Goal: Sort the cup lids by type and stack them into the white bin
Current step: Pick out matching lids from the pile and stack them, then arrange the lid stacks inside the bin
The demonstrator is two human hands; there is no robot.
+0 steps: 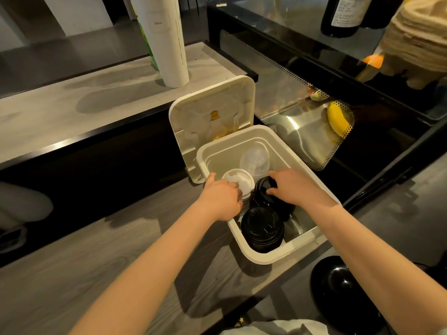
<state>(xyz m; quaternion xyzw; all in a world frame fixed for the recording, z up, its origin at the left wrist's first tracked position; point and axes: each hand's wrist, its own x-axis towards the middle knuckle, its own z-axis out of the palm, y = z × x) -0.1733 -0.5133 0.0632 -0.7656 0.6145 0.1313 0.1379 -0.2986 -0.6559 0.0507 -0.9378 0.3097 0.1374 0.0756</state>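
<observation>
The white bin (261, 256) sits on the grey wooden counter, open, with its hinged lid (212, 122) standing up behind it. Inside are a stack of white lids (238, 181), a stack of clear dome lids (254, 162) at the back, and two stacks of black lids, one in the middle (264, 189) and one at the front (262, 228). My left hand (221, 198) reaches into the bin and grips the white lid stack from the left. My right hand (294, 188) rests on the middle black stack, fingers curled over its top.
A tall white paper roll (167, 39) stands on the raised shelf behind. A glass display case (314, 112) with a banana (337, 119) inside lies to the right. A dark bottle (343, 15) stands on the case. A black stool (343, 293) is at lower right.
</observation>
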